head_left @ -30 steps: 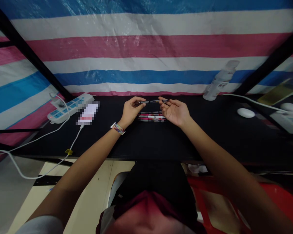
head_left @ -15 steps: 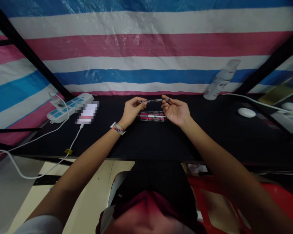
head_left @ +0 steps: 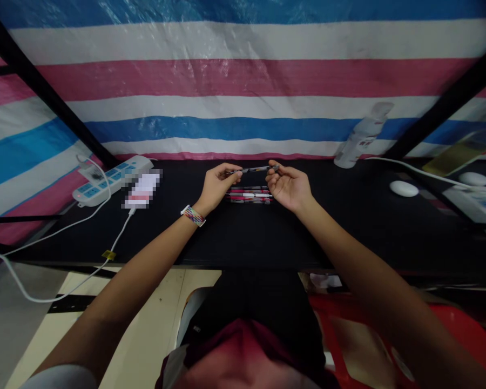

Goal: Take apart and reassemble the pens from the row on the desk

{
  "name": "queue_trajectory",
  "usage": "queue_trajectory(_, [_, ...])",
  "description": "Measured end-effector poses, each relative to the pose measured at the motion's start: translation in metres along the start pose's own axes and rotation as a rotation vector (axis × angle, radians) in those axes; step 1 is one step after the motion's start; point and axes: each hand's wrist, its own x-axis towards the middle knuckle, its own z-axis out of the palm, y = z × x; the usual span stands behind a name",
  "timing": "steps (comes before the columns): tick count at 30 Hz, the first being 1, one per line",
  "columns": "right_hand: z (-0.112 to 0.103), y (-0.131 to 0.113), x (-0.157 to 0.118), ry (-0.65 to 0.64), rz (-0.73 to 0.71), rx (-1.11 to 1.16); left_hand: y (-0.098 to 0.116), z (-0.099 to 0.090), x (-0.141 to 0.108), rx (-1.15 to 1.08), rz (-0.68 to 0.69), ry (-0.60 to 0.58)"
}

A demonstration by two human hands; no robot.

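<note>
A slim dark pen [head_left: 253, 169] is held level between my two hands, a little above the black desk [head_left: 243, 232]. My left hand [head_left: 221, 185] pinches its left end between thumb and fingers. At the other end, my right hand [head_left: 289, 185] grips the pen with thumb and forefinger, palm turned partly up. Just below the held pen, several pens [head_left: 249, 195] in pink, white and dark colours lie side by side on the desk. The ends of some are hidden behind my fingers.
To the left lie a white power strip [head_left: 113, 181] and a blurred-out phone [head_left: 142, 189] on a white cable [head_left: 119, 237]. A plastic bottle [head_left: 362, 138] stands at the back right, near a white oval object [head_left: 404, 188]. Striped sheeting [head_left: 243, 78] hangs behind the desk.
The whole view has shifted slightly, with everything sitting a little further left and lower. Both hands keep hold of the pen in nearly the same pose.
</note>
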Motion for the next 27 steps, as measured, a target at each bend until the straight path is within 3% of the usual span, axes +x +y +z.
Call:
queue_trajectory(12, [-0.0023, 0.0038, 0.0023, -0.029, 0.048, 0.246, -0.0027, -0.0014, 0.0003, -0.002, 0.026, -0.029])
queue_trajectory(27, [0.002, 0.0042, 0.0009, 0.056, -0.059, -0.021, -0.0012, -0.0016, -0.0008, 0.015, -0.003, -0.034])
